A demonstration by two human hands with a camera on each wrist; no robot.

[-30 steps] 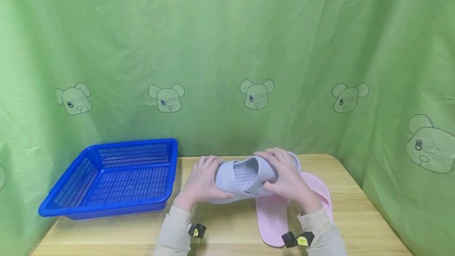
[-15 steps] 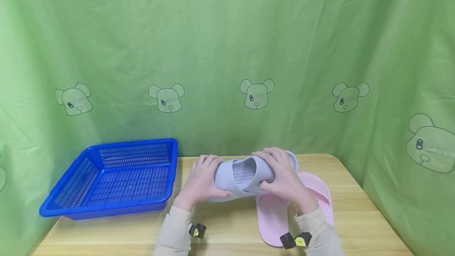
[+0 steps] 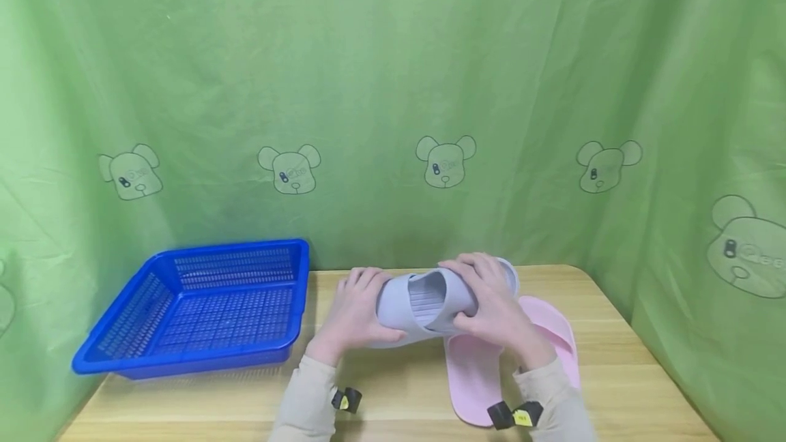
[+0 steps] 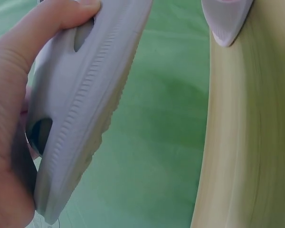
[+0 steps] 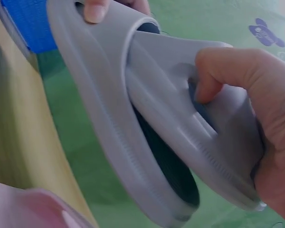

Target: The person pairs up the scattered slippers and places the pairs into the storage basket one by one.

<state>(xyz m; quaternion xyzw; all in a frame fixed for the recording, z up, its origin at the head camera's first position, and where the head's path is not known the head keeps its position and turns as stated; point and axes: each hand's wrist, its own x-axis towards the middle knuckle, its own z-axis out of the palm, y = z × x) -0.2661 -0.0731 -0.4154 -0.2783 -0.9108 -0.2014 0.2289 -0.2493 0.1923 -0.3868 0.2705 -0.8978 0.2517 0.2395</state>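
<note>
Hardly anything has moved since half a second ago; the view, with hands and slippers, has slid slightly right. Both hands are curled around gripped footwear: the left hand [image 3: 361, 309] clasps the left gray slipper [image 3: 393, 305], while the right hand [image 3: 496, 309] grips the right gray slipper [image 3: 456, 294], its thumb hooked into a slot in the strap. These two seem interlocked head to tail, one heel tucked under the other's strap, and appear to be held above the far part of the wooden table [image 3: 393, 391].

Judging by this, joining the gray pair looks done and putting it down remains. Neither hand grips the left pink slipper [image 3: 474, 382] or the right pink slipper [image 3: 548, 314], both on the tabletop to the right.

Just beyond the far edge hangs the green curtain [image 3: 368, 87], so room there looks tight. At left, the blue plastic basket [image 3: 202, 361] shows its mesh floor and overhangs the table's left edge. Bare wood lies on the near side, between basket and pink pair.
</note>
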